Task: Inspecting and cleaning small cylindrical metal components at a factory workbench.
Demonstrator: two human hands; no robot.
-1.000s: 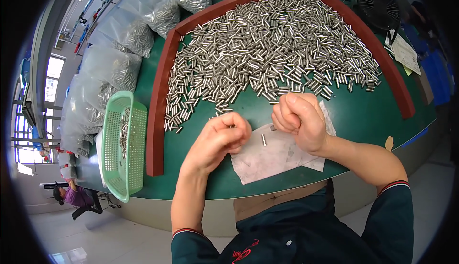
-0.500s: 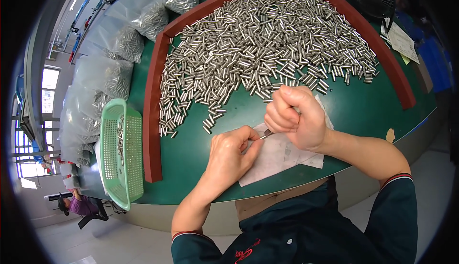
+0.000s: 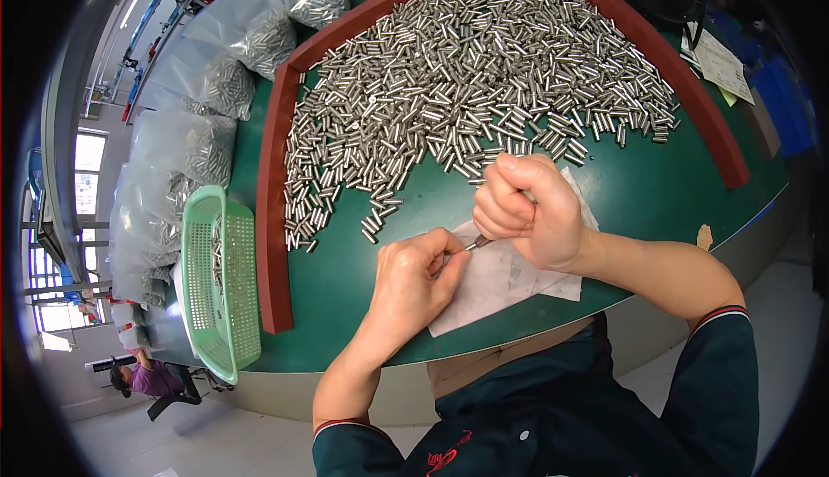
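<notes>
Steel-grey, a thin short pin (image 3: 477, 241) is pinched between the left hand (image 3: 414, 283) fingertips and the fisted right hand (image 3: 527, 211), just above a white paper sheet (image 3: 492, 283). Bare green tabletop (image 3: 345, 296) lies leftward. Beyond, loose metal pins (image 3: 466, 88) fill a red-brown rim (image 3: 275, 218).

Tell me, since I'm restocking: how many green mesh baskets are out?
1: the green mesh basket sits at the table's left edge, outside the red rim. Others may be hidden.
</notes>
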